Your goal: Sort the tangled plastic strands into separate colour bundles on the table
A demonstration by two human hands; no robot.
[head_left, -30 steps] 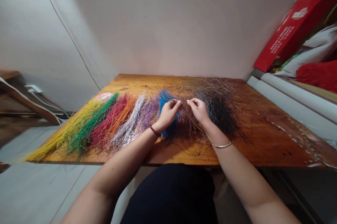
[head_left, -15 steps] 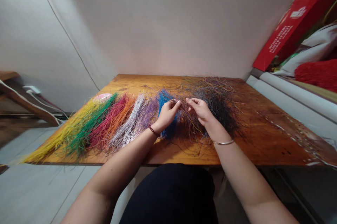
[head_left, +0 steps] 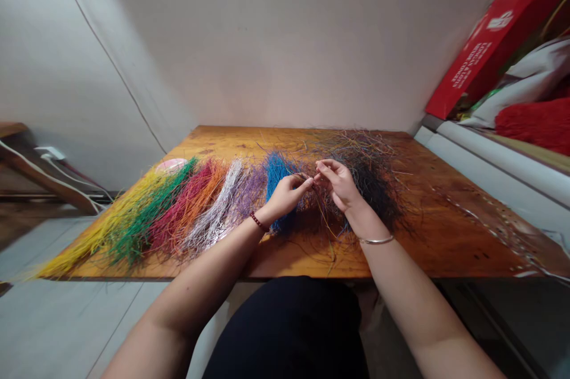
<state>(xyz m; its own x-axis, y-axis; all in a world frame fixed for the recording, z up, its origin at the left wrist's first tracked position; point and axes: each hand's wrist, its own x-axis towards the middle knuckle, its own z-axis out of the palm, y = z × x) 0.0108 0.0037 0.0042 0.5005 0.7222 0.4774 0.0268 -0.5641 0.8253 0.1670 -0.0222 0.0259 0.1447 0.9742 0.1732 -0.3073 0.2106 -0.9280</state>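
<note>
Seven colours of thin strand lie in a row on the desk (head_left: 436, 254) that I am watching from my remote station. From the left edge inward I count the yellow bundle (head_left: 102, 224), which fans out to the near left corner, then the green bundle (head_left: 151, 218), the crimson bundle (head_left: 180, 201), the orange bundle (head_left: 200, 201), the silver-white bundle (head_left: 218, 207), the purple bundle (head_left: 249, 192) and the blue bundle (head_left: 276, 168). Right of the blue, midway along the desk, a mixed tangle (head_left: 320, 215) spreads below the fingertips, and a dark pile (head_left: 383, 192) sits beyond it, loose ends straying toward the far edge.

My left hand (head_left: 287, 196) hangs in front of the blue bundle, thumb and fingertips drawn close together. My right hand (head_left: 341, 186) faces it above the mixed tangle, thumb and forefinger curled near each other. The two hands' fingertips almost meet; I can't tell whether they touch, or whether either pinches a strand.

A beaded bracelet (head_left: 259, 223) circles the left wrist, a metal bangle (head_left: 376, 241) the right. Past the desk's right edge, I see a red box (head_left: 485, 55) leaning at a tilt.
</note>
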